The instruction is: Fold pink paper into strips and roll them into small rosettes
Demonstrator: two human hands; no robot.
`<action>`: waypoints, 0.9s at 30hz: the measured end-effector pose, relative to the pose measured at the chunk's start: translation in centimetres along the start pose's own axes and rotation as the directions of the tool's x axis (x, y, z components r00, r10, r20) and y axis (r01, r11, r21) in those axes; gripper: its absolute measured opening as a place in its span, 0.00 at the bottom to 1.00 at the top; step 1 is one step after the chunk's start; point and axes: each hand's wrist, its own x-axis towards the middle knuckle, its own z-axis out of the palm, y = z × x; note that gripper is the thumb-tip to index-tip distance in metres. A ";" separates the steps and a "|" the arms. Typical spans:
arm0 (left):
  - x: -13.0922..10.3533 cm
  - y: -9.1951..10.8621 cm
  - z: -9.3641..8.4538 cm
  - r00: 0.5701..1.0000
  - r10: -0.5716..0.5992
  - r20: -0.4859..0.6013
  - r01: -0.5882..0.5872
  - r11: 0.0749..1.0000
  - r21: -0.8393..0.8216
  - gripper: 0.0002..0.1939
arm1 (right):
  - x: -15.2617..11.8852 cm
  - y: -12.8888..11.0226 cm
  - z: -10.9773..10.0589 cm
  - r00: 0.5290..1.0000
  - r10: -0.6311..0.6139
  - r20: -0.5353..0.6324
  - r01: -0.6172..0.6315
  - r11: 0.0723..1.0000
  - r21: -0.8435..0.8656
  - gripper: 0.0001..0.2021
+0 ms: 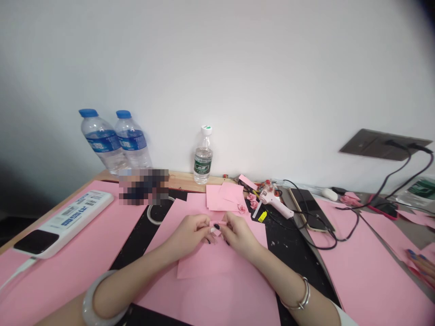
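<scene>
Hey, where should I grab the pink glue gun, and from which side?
Take the glue gun by its handle, probably with the right hand once free, from the near right. The slim handle slants out toward that side, while paper roses sit near the other end. Mind the black cord looping by the handle.

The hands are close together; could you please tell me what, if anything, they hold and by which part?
A small piece of pink paper: the left hand pinches its left side, the right hand its right side.
</scene>
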 end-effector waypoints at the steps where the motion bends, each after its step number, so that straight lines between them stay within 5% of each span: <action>1: 0.0 -0.1 0.0 1.000 0.006 0.002 -0.006 1.000 0.000 0.07 | 0.0 -0.1 0.0 1.000 -0.007 -0.001 0.007 1.000 -0.015 0.12; 15: 0.1 0.0 0.0 1.000 0.009 -0.017 -0.009 1.000 -0.005 0.11 | 0.2 0.0 0.0 0.998 0.033 -0.056 -0.027 0.994 0.107 0.12; 27: 0.1 0.6 -0.3 0.997 0.075 -0.008 -0.074 0.995 0.061 0.14 | 0.1 -0.4 -0.3 0.998 -0.015 -0.057 0.016 1.000 0.009 0.14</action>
